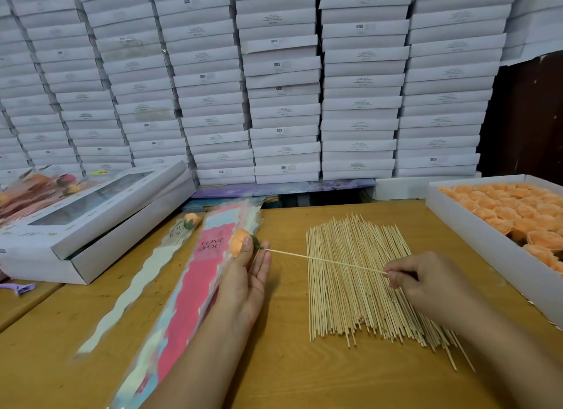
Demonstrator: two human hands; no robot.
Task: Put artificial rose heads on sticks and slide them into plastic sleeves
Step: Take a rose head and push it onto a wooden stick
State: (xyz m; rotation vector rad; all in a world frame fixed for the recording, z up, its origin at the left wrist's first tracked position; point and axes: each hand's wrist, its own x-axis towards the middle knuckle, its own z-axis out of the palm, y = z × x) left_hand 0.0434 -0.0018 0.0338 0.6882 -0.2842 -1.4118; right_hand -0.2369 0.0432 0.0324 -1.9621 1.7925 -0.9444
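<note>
My left hand [246, 277] holds an orange rose head [238, 241] with a green base, thumb over the petals and fingers behind it. A thin wooden stick [323, 260] runs from the rose's base to my right hand [426, 282], which pinches its far end above the pile of sticks [359, 280]. Under my left hand lies a stack of pink plastic sleeves [185, 302] printed "LOVE YOU". A finished rose in a sleeve [146, 274] lies to the left of the stack.
A white box full of orange rose heads [515, 216] stands at the right. Windowed white boxes [91, 216] sit at the left, with sleeved roses [33, 192] behind them. A purple clip [19, 288] lies at the left edge. White boxes [283, 82] are stacked against the back.
</note>
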